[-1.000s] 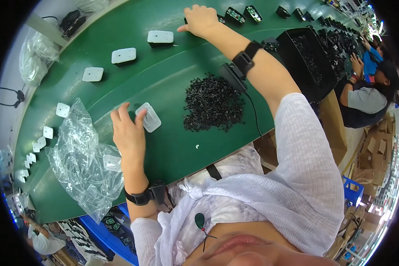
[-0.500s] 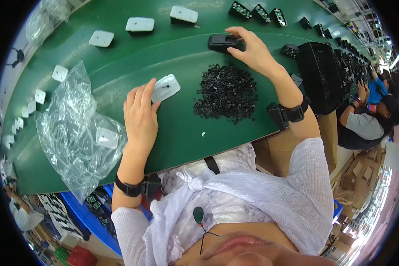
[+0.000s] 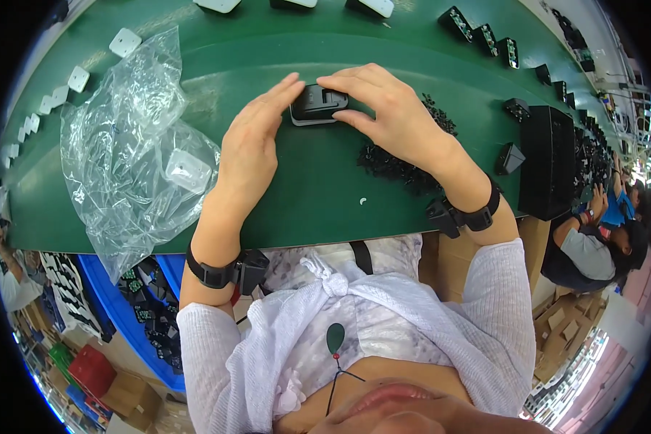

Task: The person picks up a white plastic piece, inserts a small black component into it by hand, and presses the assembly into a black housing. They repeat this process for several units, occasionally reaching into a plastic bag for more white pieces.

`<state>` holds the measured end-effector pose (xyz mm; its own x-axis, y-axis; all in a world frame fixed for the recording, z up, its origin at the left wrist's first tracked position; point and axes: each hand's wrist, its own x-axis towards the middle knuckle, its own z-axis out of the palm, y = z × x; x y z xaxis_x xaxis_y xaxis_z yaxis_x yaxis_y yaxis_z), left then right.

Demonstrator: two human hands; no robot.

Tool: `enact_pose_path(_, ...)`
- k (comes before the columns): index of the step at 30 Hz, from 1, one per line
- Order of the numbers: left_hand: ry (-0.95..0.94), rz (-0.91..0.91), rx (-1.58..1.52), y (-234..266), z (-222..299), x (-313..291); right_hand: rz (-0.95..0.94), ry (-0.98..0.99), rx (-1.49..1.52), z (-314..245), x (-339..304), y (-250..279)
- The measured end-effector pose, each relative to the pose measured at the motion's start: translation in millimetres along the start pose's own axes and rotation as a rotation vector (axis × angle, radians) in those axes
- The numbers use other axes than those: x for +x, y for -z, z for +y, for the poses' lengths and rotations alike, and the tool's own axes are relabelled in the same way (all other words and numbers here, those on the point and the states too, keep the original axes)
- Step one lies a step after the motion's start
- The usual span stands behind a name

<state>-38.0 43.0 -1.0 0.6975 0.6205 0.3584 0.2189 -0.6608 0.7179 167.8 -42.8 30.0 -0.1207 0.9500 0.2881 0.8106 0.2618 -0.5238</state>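
A black plastic housing [image 3: 321,99] with a rectangular recess lies on the table in front of me, over a white plastic cover whose pale rim [image 3: 313,122] shows along its lower edge. My right hand [image 3: 392,116] grips the housing's right side between thumb and fingers. Against its left side rest the fingertips of my left hand [image 3: 247,150], fingers long and close together. Between them the two hands hold the pieces. Partly hidden under my right forearm is a pile of small black parts [image 3: 390,168].
Left of me lies a clear plastic bag [image 3: 126,159] with a white cover [image 3: 188,171] at it. White covers and open black housings with green boards [image 3: 484,37] line the far side. A black bin [image 3: 546,163] stands at right; a co-worker [image 3: 593,249] sits beyond.
My right hand has brought the black housing left and nearer, onto the white cover. My left hand has moved up and right with the cover. The view has shifted too.
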Motion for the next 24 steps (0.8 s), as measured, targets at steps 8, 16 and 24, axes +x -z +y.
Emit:
enact_pose_path(8,-0.039,-0.101,0.151,0,-9,-7,-0.085,-0.022,-0.033,1,1,-12)
enact_pose_path(16,-0.119,-0.133,0.381,-4,2,-6,-0.008,0.000,-0.057,8,-1,-14)
enact_pose_path(24,-0.100,0.032,0.323,-13,-2,7,-0.056,-0.399,0.543,9,16,3)
